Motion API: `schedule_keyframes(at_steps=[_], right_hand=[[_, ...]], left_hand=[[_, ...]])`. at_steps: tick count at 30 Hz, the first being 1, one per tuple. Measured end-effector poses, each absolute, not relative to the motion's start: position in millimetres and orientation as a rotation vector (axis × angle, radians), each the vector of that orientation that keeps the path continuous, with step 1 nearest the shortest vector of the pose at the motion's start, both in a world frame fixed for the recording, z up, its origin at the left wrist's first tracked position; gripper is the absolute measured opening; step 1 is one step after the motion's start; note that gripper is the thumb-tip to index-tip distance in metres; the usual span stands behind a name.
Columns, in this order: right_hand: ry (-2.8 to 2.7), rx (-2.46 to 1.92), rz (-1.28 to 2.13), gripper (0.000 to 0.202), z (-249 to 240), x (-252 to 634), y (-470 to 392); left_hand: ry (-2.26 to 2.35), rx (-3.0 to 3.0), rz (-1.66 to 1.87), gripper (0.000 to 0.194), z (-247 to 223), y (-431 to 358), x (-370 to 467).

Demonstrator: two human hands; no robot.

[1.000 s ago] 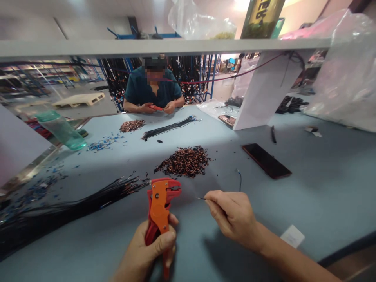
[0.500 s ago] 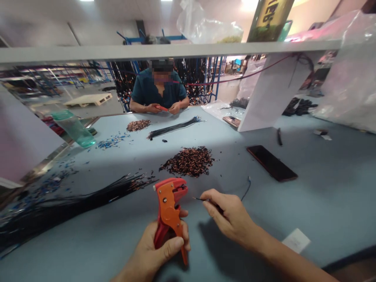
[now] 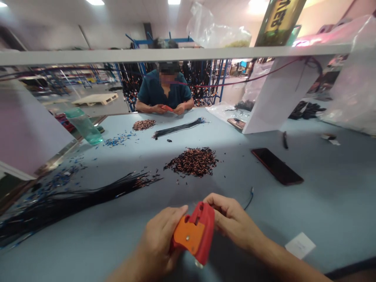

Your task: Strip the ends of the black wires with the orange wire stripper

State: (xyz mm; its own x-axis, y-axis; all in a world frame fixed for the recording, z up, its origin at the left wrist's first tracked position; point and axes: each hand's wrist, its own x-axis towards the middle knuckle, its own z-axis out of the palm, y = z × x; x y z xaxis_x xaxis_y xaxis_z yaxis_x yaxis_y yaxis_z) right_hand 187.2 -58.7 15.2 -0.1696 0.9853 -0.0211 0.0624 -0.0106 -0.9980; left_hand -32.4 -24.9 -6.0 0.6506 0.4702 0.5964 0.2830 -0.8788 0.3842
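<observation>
In the head view, the left hand (image 3: pixel 160 235) is clamped around a red-and-orange wire stripper (image 3: pixel 189 235), low at front centre, its slotted nose pointing away from the wearer, head axis running near-to-far (handles hidden). The right hand (image 3: pixel 232 219) pinches a blue-tipped wire (image 3: pixel 250 198) beside the nose. The grey-blue surface (image 3: pixel 331 196) bears a black-and-copper heap (image 3: pixel 195 161); beyond sits a co-worker (image 3: pixel 151 92).

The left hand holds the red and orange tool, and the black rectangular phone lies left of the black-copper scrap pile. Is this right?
No: the head view shows the black rectangular phone right of the black-copper scrap pile; the left hand holds the red and orange tool.
</observation>
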Motion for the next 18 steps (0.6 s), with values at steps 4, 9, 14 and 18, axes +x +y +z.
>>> schedule_keyframes(at_steps=[4,9,14,18], right_hand=[[-1.277,-1.073,1.465,0.017,9.1,183.5,-59.2],[-1.356,-1.031,1.429,0.006,10.3,182.0,-59.8],[-1.387,-1.028,1.415,0.005,11.0,182.4,-59.0],[-1.410,-1.008,1.438,0.008,8.5,182.5,-59.9]], left_hand=[[0.606,2.815,0.999,0.054,-10.4,-25.4,-29.7],[0.660,2.955,1.000,0.045,-14.0,-26.1,-31.7],[0.723,3.002,0.952,0.043,-14.6,-26.0,-32.5],[0.735,3.001,1.004,0.041,-12.8,-25.8,-30.7]])
